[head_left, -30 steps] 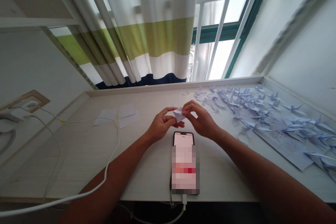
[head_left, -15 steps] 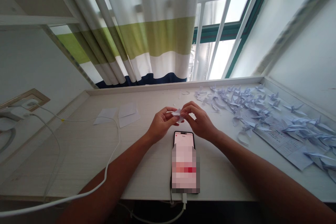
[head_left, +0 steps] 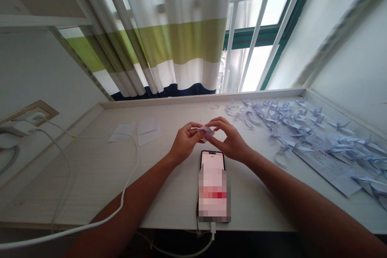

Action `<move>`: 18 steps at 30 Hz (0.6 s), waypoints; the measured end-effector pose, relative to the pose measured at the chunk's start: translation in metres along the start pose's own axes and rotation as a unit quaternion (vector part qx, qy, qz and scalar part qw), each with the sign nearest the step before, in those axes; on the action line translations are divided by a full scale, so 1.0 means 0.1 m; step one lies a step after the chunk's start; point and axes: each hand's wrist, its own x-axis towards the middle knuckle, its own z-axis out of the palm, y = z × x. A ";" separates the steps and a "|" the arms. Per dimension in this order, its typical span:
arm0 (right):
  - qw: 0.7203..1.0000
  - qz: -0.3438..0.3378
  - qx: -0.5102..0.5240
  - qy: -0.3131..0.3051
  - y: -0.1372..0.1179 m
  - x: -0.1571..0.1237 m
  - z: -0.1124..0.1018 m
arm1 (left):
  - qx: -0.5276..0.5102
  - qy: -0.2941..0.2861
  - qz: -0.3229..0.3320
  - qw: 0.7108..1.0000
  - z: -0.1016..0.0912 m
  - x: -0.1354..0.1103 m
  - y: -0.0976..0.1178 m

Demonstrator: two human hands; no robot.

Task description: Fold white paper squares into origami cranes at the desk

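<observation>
A small piece of folded white paper (head_left: pixel 208 131) is held up between my two hands, above the table and just beyond the phone. My left hand (head_left: pixel 185 140) pinches its left side with the thumb on the near face. My right hand (head_left: pixel 229 138) has thumb and forefinger at the paper's right end, touching it, with a round gap between them. The fingers hide part of the paper, so its exact fold cannot be made out. Many folded paper cranes (head_left: pixel 281 119) lie heaped to the right of my right hand.
A phone (head_left: pixel 212 163) with a lit screen lies before me, a white cable plugged into its near end. Blank paper sheets (head_left: pixel 148 131) lie to the left. Another white cable (head_left: pixel 137 157) crosses the left side. A printed sheet (head_left: pixel 341 177) lies under some cranes.
The paper has turned and now shows a wider, flatter shape between my fingers. My right thumb and forefinger have spread further apart along its right end. The view has shifted slightly.
</observation>
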 end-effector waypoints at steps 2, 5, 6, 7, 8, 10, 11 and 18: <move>1.000 0.020 0.018 0.009 -0.02 0.01 -0.01 | 0.013 -0.005 0.008 1.000 0.00 -0.01 0.00; 0.999 0.036 0.024 0.002 -0.02 0.02 -0.01 | 0.032 -0.015 0.019 0.999 0.00 -0.01 -0.02; 0.999 0.038 0.020 -0.004 -0.01 0.02 -0.01 | 0.036 -0.019 0.021 0.999 -0.01 -0.02 -0.04; 0.999 0.038 0.014 -0.009 0.00 0.01 -0.01 | 0.039 -0.021 0.023 0.999 -0.01 -0.02 -0.05; 0.999 0.036 0.007 -0.011 0.01 0.01 -0.01 | 0.041 -0.022 0.024 0.999 -0.02 -0.02 -0.07; 0.999 0.037 -0.005 -0.003 0.01 -0.01 0.01 | 0.043 -0.021 0.028 0.998 -0.02 -0.02 -0.09; 0.999 0.043 -0.008 0.006 0.01 -0.02 0.01 | 0.044 -0.021 0.030 0.998 -0.02 -0.02 -0.10; 0.990 0.138 0.033 0.018 -0.02 -0.01 0.06 | 0.081 -0.003 0.050 0.995 -0.01 -0.01 -0.07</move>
